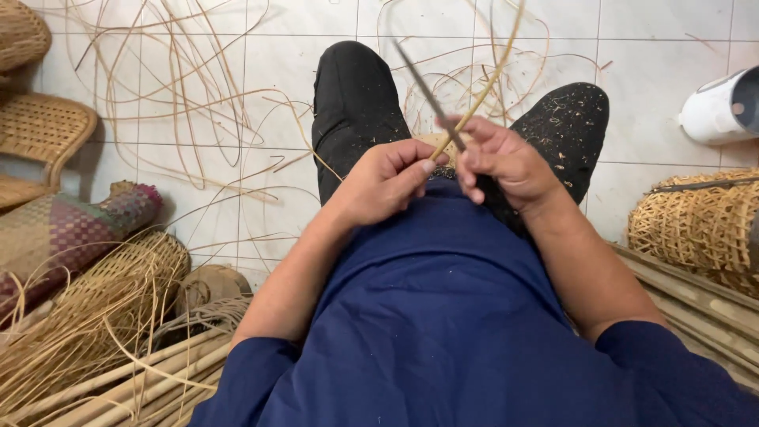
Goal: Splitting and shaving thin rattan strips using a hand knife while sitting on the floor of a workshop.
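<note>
Nearest the camera is the blue shirt (443, 316) of a person sitting on a tiled floor (648, 87), with black trousers (356, 103) dotted with little shavings.

On the far left lie woven cane pieces (39, 130), a checked mat (63, 229) rolled up, and a bundle of thin straw (87, 316). Below them are long canes (142, 387). Loose strips (182, 87) curl all over the tiles.

In the middle, the left hand (387, 178) has its grip closed around the near end of a cane strip (482, 87). The right hand (502, 162) is just beside it, its grip closed on a knife (427, 91) with a thin dark blade that points up and away. The blade and the strip cross right at the fingers, over the lap. The strip rises from the hands toward the top of the picture.

The shavings on the trousers and the many strips on the floor look like work already done. The strip in hand looks only partly trimmed, I think, and the canes nearby look untouched.

On the right sits an open-weave basket (700, 225) on its side; I cannot see anything in it. Above it is a white jug (723, 107), its inside dark and hidden. More flat slats (696, 308) lie below the basket.
</note>
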